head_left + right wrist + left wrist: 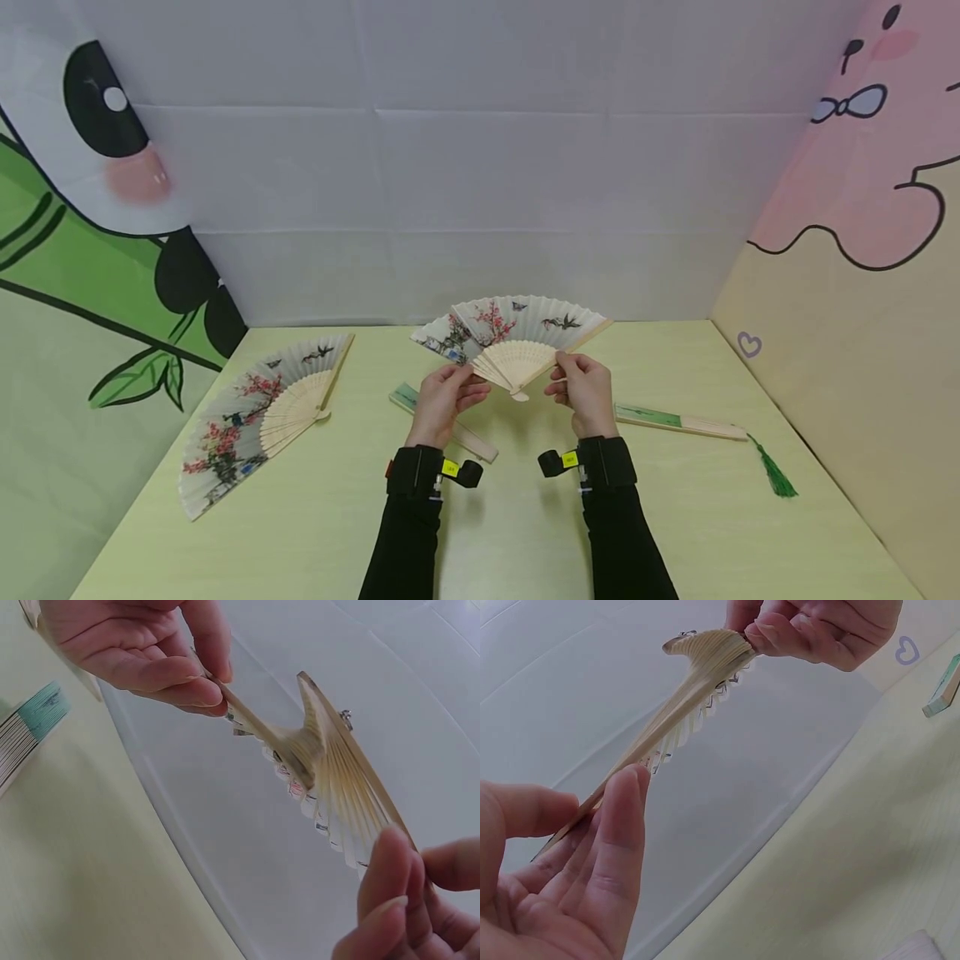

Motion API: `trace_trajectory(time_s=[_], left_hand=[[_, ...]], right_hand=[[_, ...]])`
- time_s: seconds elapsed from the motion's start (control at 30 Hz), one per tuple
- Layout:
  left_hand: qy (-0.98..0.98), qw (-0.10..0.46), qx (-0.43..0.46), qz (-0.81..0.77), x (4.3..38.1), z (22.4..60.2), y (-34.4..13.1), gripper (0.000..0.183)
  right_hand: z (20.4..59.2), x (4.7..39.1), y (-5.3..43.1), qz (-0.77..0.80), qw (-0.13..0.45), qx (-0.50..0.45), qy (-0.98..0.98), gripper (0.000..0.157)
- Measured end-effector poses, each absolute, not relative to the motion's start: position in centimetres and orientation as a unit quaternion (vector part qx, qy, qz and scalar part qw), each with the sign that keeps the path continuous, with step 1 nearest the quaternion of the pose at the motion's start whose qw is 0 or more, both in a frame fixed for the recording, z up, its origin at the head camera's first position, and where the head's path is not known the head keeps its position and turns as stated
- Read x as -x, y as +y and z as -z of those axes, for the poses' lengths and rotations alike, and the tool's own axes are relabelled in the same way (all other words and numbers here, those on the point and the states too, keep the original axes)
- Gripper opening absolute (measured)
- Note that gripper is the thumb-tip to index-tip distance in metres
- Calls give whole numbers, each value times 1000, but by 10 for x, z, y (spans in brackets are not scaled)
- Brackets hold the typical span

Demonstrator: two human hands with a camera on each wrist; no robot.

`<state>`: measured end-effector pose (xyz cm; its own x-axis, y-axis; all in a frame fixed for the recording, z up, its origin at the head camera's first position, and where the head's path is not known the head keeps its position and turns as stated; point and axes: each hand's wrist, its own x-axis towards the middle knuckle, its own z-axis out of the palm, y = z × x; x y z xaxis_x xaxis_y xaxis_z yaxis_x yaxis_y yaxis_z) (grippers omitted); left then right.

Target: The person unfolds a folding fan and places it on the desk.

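Raised over the table, a partly spread folding fan [517,333] shows pink blossoms and a dark bird on white. My left hand [444,402] pinches its left outer rib between thumb and fingers. On the other side my right hand [585,392] pinches the right outer rib. In the left wrist view the pale wooden ribs [697,682] run edge-on between both hands. The right wrist view shows the ribs [352,780] fanned out, with a small metal pivot at the narrow end. Below the left hand lies a closed folding fan [476,442], partly hidden by that hand.
An open folding fan [247,417] with the same blossom print lies at the table's left. On the right rests a closed fan [678,421] with a green tassel [776,471]. The table [510,533] meets a pale cloth wall [480,183] at the back.
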<state>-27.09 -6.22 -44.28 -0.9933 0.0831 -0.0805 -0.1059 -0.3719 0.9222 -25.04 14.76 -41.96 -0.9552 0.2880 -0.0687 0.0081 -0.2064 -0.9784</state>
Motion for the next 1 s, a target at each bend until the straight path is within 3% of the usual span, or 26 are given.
trace_trajectory(time_s=[1.0], left_hand=[[544, 50, 18, -837, 274, 445, -62, 20]], right_hand=[[420, 252, 146, -772, 103, 123, -615, 23]])
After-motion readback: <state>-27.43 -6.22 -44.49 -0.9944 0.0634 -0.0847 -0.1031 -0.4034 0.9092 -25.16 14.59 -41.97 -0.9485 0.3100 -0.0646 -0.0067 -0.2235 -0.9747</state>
